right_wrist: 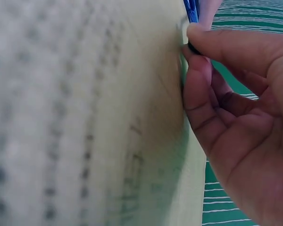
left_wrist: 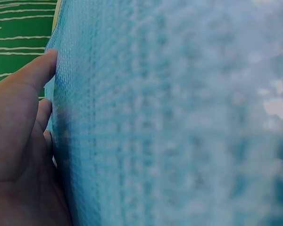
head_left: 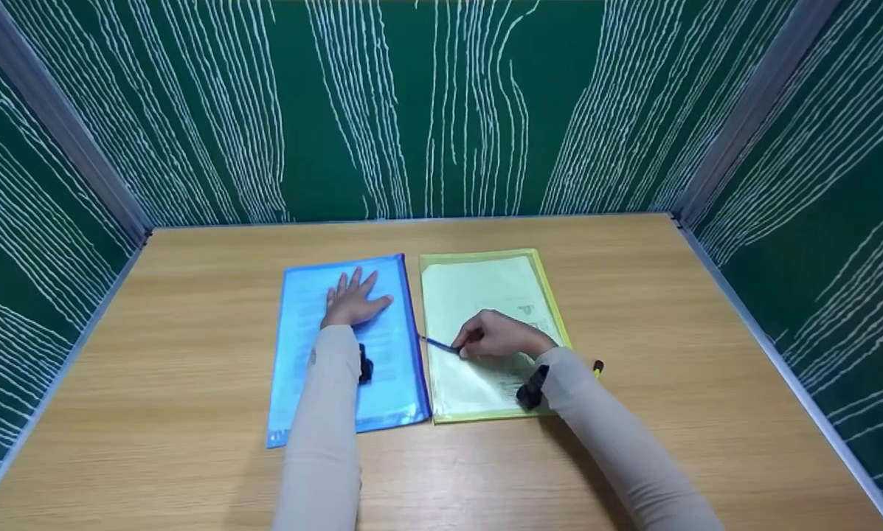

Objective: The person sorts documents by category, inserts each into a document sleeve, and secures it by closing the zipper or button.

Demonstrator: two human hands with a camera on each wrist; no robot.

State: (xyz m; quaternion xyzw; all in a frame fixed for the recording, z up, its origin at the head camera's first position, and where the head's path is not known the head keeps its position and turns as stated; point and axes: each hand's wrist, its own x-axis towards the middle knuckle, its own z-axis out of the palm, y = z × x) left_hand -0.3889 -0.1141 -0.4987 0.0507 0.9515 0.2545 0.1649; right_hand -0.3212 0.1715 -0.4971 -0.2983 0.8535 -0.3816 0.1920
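Observation:
A blue mesh zip document bag (head_left: pixel 393 383) with printed paper inside lies on the table. My left hand (head_left: pixel 354 301) rests on its upper part, fingers spread; the left wrist view shows the palm side over the mesh (left_wrist: pixel 146 117). My right hand (head_left: pixel 504 335) pinches a blue zipper pull (head_left: pixel 440 344) between thumb and index finger. The pull stretches from the bag's right edge, beside its dark blue zip, over the neighbouring bag. That neighbour is a yellow mesh zip document bag (head_left: pixel 467 295), also with printed paper inside, lying beneath my right hand.
A black-tipped yellow zipper pull (head_left: pixel 597 369) sticks out on the yellow bag's right side, beside my right sleeve (head_left: pixel 618 435). Both bags lie side by side on the wooden table (head_left: pixel 707 413). Green panels (head_left: pixel 441 110) with white wavy lines stand at the back and sides.

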